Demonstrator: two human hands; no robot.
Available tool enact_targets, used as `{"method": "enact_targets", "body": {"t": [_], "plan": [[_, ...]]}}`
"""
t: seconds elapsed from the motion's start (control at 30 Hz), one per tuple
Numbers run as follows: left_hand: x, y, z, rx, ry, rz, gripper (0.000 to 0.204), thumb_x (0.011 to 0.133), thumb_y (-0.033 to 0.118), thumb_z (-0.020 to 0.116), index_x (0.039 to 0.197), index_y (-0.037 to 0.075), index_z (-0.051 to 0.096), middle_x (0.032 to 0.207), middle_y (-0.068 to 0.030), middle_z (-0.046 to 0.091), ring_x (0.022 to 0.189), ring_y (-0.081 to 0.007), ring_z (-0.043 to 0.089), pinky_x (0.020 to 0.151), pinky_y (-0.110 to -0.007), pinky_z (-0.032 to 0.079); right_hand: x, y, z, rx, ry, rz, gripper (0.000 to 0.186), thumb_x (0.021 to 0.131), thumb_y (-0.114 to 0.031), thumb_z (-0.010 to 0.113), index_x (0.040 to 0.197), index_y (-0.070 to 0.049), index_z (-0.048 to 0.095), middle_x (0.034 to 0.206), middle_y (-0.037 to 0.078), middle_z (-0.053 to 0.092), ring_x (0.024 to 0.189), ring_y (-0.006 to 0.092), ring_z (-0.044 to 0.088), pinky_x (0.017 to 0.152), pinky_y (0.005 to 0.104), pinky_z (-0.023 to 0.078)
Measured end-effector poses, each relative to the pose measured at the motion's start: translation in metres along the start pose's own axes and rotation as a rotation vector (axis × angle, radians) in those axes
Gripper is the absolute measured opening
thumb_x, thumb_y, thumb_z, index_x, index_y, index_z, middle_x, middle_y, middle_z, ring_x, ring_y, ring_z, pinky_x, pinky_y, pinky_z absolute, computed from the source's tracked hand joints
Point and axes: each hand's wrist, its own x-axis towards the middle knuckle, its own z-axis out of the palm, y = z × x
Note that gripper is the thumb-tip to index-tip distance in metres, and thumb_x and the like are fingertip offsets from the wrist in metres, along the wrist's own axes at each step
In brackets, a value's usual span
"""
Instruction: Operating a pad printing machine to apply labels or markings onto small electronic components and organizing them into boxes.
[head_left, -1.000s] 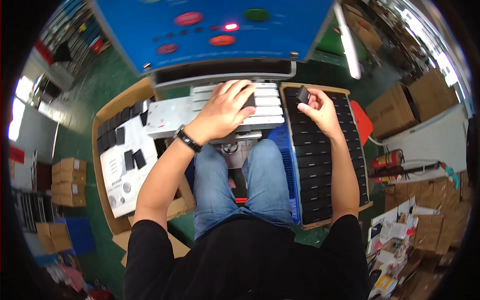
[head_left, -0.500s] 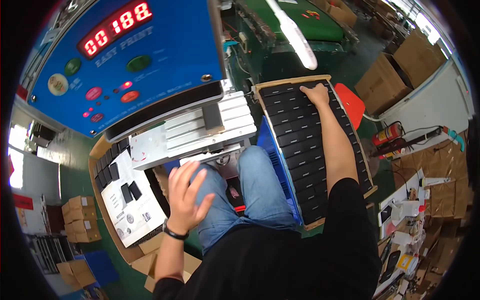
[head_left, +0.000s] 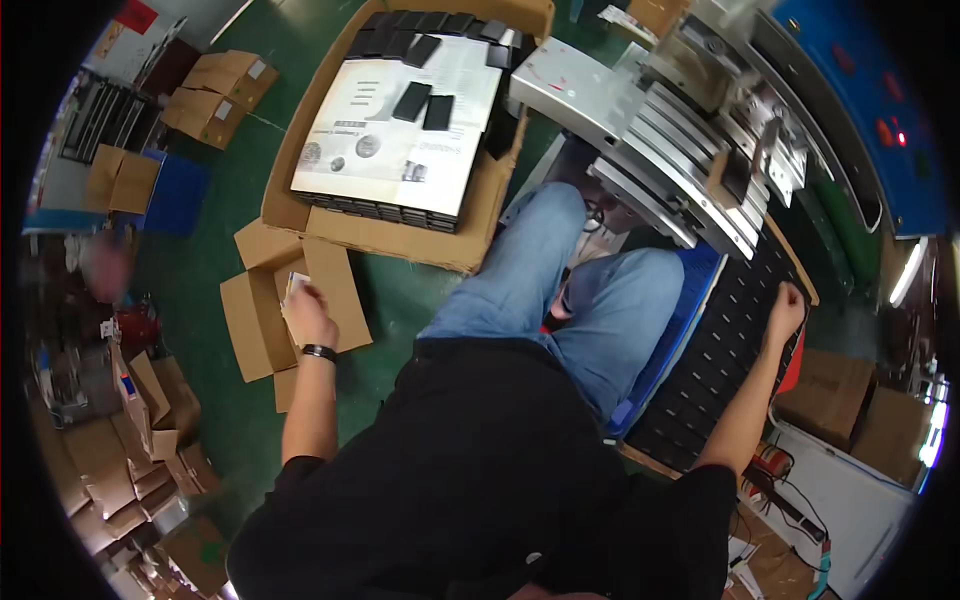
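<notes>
My left hand [head_left: 311, 318] hangs over a small opened cardboard box [head_left: 251, 305] on the left. Its fingers are curled and somewhat smeared, and a small pale thing [head_left: 297, 282] shows beside them; whether they hold it I cannot tell. On the right, my right hand [head_left: 787, 312] is over the outer edge of a tray packed with rows of black flat rectangular pieces [head_left: 715, 345]. Its fingers are drawn together, and whatever is between them is hidden. Another black piece [head_left: 735, 180] sits in the fixture on the machine's grooved metal bed [head_left: 672, 145].
A large cardboard box [head_left: 370, 240] ahead on the left holds stacked black pieces with a printed sheet [head_left: 385, 150] on top; loose black pieces [head_left: 412, 101] lie on the sheet. The blue machine housing [head_left: 865, 110] stands at the upper right. Several brown cartons [head_left: 217, 95] stand farther left.
My view has swung to the left, bringing the small opened box into sight. My left hand has gone from spread fingers before my leg to curled ones over that box; my right hand's fingers have drawn together.
</notes>
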Motion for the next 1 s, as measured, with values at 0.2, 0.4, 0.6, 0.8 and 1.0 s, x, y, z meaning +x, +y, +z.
{"method": "enact_targets", "body": {"t": [0.2,0.4,0.6,0.8,1.0], "plan": [[-0.045,-0.087,0.121,-0.532,-0.299,-0.993,0.049,0.112,0.06,0.049,0.119,0.015,0.067,0.108,-0.0087,0.075,0.099,-0.0203,0.07,0.088,-0.041,0.043,-0.176,-0.179,-0.002,0.41,-0.383,0.004,0.008,0.105,-0.012,0.073,0.11,-0.007,0.074,0.093,0.002,0.07,0.074,0.0094,0.057,0.066,0.0244,0.05],[-0.029,-0.15,0.17,-0.938,-0.467,-1.027,0.046,0.108,0.055,0.057,0.125,0.016,0.073,0.12,-0.0088,0.079,0.111,-0.0286,0.074,0.096,-0.052,0.058,-0.281,-0.278,0.088,0.795,-0.966,0.076,0.03,0.108,-0.012,0.071,0.136,-0.003,0.065,0.107,0.009,0.074,0.083,0.0161,0.073,0.073,0.0274,0.06],[-0.017,-0.138,0.174,-1.029,-0.524,-1.046,0.071,0.106,0.064,0.052,0.158,0.017,0.062,0.161,-0.0107,0.063,0.145,-0.0374,0.06,0.12,-0.062,0.048,-0.31,-0.364,0.191,0.873,-1.057,0.219,0.074,0.112,-0.032,0.068,0.167,0.001,0.032,0.154,0.024,0.054,0.133,0.0322,0.062,0.105,0.0439,0.057],[0.005,-0.143,0.177,-1.002,-0.621,-0.984,0.071,0.108,0.064,0.048,0.161,0.019,0.058,0.164,-0.0103,0.06,0.149,-0.0369,0.057,0.125,-0.062,0.044,-0.312,-0.398,0.231,0.978,-1.171,0.241,0.083,0.107,-0.031,0.073,0.169,0.0,0.029,0.156,0.025,0.052,0.127,0.031,0.062,0.099,0.042,0.056],[-0.004,-0.138,0.199,-1.088,-0.566,-1.06,0.076,0.11,0.067,0.041,0.169,0.02,0.048,0.173,-0.0091,0.05,0.157,-0.0363,0.049,0.131,-0.06,0.036,-0.309,-0.387,0.232,0.987,-1.139,0.308,0.084,0.104,-0.031,0.071,0.167,0.004,0.03,0.15,0.025,0.054,0.122,0.0325,0.062,0.097,0.0388,0.053]]}}
